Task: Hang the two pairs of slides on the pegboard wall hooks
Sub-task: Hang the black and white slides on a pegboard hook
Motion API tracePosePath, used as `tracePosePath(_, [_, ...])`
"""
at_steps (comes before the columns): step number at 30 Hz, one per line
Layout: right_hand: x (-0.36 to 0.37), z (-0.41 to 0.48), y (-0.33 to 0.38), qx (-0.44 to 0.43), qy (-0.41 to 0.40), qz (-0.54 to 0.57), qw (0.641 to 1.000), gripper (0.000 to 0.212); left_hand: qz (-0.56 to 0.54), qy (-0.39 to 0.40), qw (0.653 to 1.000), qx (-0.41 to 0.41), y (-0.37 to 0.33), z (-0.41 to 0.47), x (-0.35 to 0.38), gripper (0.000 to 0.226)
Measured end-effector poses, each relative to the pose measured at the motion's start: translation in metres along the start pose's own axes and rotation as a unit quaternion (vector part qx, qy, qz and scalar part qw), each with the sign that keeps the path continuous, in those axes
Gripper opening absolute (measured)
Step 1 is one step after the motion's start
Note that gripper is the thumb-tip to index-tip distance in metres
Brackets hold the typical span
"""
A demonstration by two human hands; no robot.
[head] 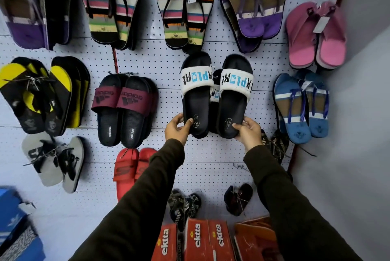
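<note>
A white perforated pegboard wall (168, 66) fills the view, meeting a plain grey side wall (358, 113) at its right edge. At the board's middle, the left hand (177, 128) pinches the heel of one black slide with a white "EXPLORE" strap (195, 94); the right hand (249, 131) pinches its twin (233, 96). Maroon-strapped black slides (124, 108) hang to their left. Red "ektta" cardboard boxes (198, 241) stand below the bottom edge.

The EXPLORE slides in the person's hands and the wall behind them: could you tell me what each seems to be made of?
EXPLORE slides: black soles look like matte moulded foam or rubber, smooth with stamped heel logos; the white straps look like fuzzy fabric, going by their soft, fraying edges. Pegboard wall: a rigid, pale painted panel with regular punched holes; metal or hardboard, I cannot tell.
</note>
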State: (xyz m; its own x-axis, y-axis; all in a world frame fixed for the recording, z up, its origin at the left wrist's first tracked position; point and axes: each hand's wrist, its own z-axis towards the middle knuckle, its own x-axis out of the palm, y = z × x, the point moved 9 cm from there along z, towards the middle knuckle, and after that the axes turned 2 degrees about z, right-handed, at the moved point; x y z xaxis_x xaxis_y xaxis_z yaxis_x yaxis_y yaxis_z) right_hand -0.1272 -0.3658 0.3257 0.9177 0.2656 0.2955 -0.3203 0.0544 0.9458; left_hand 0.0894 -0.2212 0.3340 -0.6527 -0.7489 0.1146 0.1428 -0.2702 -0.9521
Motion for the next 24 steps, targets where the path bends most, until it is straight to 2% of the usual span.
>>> tracePosePath(5, [-0.008,0.017,-0.037,0.051,0.003,-0.018,0.999,0.050,0.037,-0.012,0.998,-0.044,0.037,0.000,0.006,0.045])
tracePosePath(9, [-0.002,0.021,-0.055,0.059,0.020,-0.021,0.998,0.052,0.043,-0.024,0.997,-0.051,0.058,-0.003,0.010,0.038])
tracePosePath(11, [0.002,0.021,-0.054,0.038,0.033,-0.052,0.997,0.055,0.038,-0.036,0.997,-0.053,0.062,-0.003,0.009,0.038])
tracePosePath(13, [0.003,0.019,-0.038,-0.039,0.037,-0.138,0.989,0.066,0.051,-0.040,0.997,-0.042,0.059,-0.002,0.009,0.044])
tracePosePath(14, [0.005,0.017,-0.026,-0.093,0.036,-0.183,0.978,0.073,0.062,-0.039,0.997,-0.022,0.053,-0.001,0.010,0.050])
tracePosePath(16, [0.014,0.012,0.002,-0.215,0.039,-0.263,0.940,0.078,0.112,-0.043,0.990,0.070,0.030,0.002,0.013,0.060])
tracePosePath(19, [0.041,0.009,0.029,-0.352,0.065,-0.412,0.838,0.071,0.224,-0.039,0.947,0.229,-0.018,0.001,0.030,0.061])
tracePosePath(21, [0.055,0.015,0.031,-0.368,0.087,-0.482,0.791,0.068,0.304,-0.003,0.904,0.299,-0.040,0.002,0.051,0.061])
tracePosePath(24, [0.066,0.029,0.020,-0.339,0.121,-0.523,0.773,0.067,0.419,0.068,0.840,0.338,-0.042,0.010,0.079,0.062])
